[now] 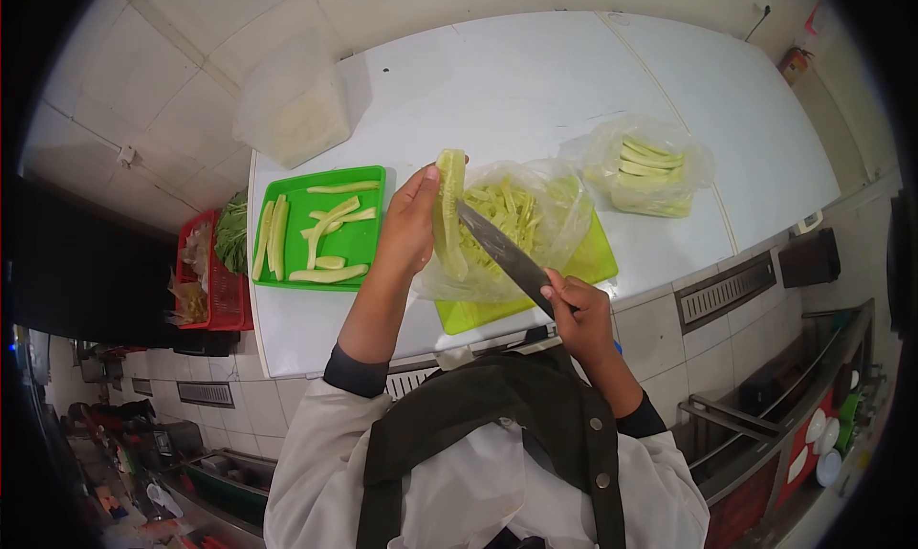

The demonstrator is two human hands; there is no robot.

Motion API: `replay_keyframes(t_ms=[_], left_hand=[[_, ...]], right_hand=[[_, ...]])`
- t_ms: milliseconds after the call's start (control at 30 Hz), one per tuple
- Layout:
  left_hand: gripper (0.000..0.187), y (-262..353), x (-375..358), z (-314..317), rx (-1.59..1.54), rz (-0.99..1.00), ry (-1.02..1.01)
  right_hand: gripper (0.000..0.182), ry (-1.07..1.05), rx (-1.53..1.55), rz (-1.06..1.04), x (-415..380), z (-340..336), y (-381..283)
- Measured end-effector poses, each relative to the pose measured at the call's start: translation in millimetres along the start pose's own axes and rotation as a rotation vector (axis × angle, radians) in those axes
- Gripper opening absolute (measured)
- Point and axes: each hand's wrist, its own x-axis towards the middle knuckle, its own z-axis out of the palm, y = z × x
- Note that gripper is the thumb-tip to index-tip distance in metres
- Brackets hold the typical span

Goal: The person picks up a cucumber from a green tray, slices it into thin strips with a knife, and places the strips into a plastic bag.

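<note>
My left hand [413,214] is closed round a peeled cucumber half [448,214], held upright with its seedy cut face showing. In my right hand [581,315] is the handle of a kitchen knife [512,257]. Its blade slants up to the left, the tip right at the cucumber's edge. Behind the blade lies an opened clear plastic bag [564,200] holding a heap of pale green cucumber scraps [505,214]. The bag rests on a green cutting board [595,252]. Left of my left hand, a bright green tray [373,229] carries several peeled cucumber pieces [330,229].
A clear bag of cucumber strips [652,162] sits on the right of the white table [478,71]. At the back left stands a translucent plastic container [292,109]. Beside the table's left edge are a red crate [234,296] and leafy greens [231,233].
</note>
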Motion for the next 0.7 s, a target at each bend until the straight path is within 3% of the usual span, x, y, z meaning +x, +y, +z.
replay_keyframes(t_ms=[267, 500, 567, 700], left_hand=[[0.044, 6, 7, -5, 0.007, -0.058, -0.006], [0.051, 2, 13, -17, 0.069, -0.059, -0.24], [0.053, -15, 6, -15, -0.063, -0.09, -0.219], [0.058, -24, -7, -3, -0.116, -0.046, -0.225]], right_hand=[[0.021, -0.07, -0.041, -0.016, 0, -3, -1], [0.024, -0.079, 0.311, 0.175, 2, 0, 7], [0.026, -0.083, 0.373, 0.285, 5, -2, 4], [0.025, -0.038, 0.242, 0.118, 8, 4, 7]])
